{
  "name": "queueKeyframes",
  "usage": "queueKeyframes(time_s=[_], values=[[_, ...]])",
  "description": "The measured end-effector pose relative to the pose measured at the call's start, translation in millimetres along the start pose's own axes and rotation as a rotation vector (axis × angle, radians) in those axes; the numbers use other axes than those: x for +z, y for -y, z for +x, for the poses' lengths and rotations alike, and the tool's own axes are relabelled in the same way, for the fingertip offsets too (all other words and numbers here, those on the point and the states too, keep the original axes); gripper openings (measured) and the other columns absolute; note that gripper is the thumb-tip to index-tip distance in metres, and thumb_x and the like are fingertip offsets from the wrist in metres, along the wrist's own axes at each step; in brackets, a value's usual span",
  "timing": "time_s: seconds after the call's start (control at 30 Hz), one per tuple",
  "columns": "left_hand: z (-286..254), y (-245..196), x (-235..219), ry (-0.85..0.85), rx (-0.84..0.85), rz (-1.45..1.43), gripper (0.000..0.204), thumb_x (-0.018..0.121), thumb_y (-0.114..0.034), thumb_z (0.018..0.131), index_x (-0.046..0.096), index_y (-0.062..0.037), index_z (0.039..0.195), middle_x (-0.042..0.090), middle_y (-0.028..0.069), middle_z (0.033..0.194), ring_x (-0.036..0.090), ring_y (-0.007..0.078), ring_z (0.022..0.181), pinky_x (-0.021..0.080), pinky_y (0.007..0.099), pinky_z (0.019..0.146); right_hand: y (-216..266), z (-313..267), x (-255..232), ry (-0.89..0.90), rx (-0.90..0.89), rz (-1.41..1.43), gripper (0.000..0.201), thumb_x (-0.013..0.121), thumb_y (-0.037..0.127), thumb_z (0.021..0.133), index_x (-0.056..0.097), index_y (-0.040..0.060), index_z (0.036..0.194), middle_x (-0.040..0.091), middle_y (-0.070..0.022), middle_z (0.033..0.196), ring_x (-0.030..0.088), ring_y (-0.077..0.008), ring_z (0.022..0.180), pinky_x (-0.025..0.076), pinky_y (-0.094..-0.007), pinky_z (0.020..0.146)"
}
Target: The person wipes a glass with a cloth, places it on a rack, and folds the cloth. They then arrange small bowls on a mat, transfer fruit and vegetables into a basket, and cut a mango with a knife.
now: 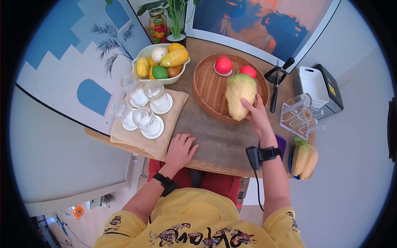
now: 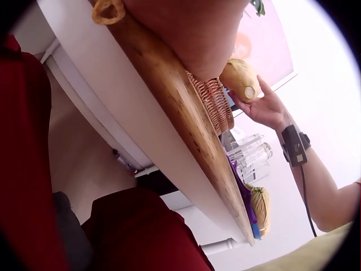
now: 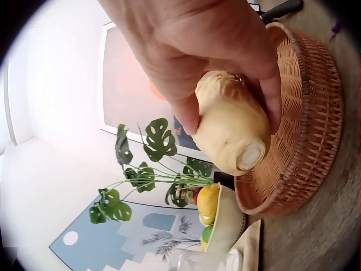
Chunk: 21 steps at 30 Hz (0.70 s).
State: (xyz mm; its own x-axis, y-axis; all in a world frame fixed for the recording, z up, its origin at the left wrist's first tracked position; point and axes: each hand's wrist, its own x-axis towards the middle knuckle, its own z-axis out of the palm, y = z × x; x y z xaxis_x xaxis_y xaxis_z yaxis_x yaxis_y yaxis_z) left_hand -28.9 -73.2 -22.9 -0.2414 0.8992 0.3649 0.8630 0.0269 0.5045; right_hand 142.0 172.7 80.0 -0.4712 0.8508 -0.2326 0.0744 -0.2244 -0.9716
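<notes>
My right hand (image 1: 260, 120) grips a pale napa cabbage (image 1: 239, 99), with its thumb on one side and its fingers on the other. The cabbage is over the round wicker basket (image 1: 202, 97), its leafy green end toward the back and its cut white base toward me. In the right wrist view the thumb and fingers press on both sides of the cabbage (image 3: 231, 124). Two round red, tomato-like things sit in the back of the basket, the left one (image 1: 223, 65) on a small white dish. My left hand (image 1: 180, 149) rests on the table near its front edge, holding nothing.
Several glass jars (image 1: 155, 91) on white coasters stand on a beige cloth (image 1: 178, 99) at left. Behind them is a fruit bowl (image 1: 169, 80). Right of the basket are a knife (image 1: 274, 98), a clear glass rack (image 1: 295, 124) and more cabbages (image 1: 304, 161).
</notes>
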Motion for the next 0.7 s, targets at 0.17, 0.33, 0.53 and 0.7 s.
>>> queueKeyframes(time_s=[0.17,0.33,0.53,0.7], values=[[-1,2,2,-0.015,-0.014,0.009,0.025,0.068,-0.024,0.089,0.063,-0.0062,0.107,0.059,0.0108,0.105,0.057,0.0308,0.098,0.046,0.0424,0.087,-12,28,17,0.000,0.025,-0.042,0.099,0.081,0.029,0.084,0.015,0.0100,0.157,0.048,-0.0172,0.144,0.055,-0.0294,0.126,0.051,-0.0482,0.093],[-1,1,2,-0.009,0.005,0.037,0.025,0.067,-0.025,0.090,0.062,-0.0065,0.107,0.059,0.0105,0.102,0.057,0.0295,0.096,0.046,0.0412,0.084,-22,44,30,0.032,0.045,-0.036,0.105,0.082,0.032,0.083,0.011,0.0103,0.158,0.045,-0.0186,0.147,0.051,-0.0315,0.130,0.045,-0.0537,0.098],[-1,1,2,-0.006,0.006,0.044,0.025,0.067,-0.024,0.090,0.062,-0.0062,0.107,0.058,0.0105,0.102,0.057,0.0292,0.096,0.046,0.0408,0.084,-32,58,56,0.062,-0.018,-0.026,0.107,0.082,0.031,0.082,0.009,0.0105,0.158,0.042,-0.0202,0.148,0.050,-0.0340,0.131,0.044,-0.0571,0.100],[0,0,0,-0.002,0.003,0.043,0.023,0.068,-0.023,0.089,0.063,-0.0062,0.105,0.059,0.0105,0.100,0.057,0.0294,0.095,0.045,0.0413,0.082,-40,65,64,0.039,0.120,-0.042,0.109,0.083,0.032,0.081,0.008,0.0090,0.158,0.042,-0.0208,0.148,0.049,-0.0357,0.131,0.043,-0.0600,0.101]])
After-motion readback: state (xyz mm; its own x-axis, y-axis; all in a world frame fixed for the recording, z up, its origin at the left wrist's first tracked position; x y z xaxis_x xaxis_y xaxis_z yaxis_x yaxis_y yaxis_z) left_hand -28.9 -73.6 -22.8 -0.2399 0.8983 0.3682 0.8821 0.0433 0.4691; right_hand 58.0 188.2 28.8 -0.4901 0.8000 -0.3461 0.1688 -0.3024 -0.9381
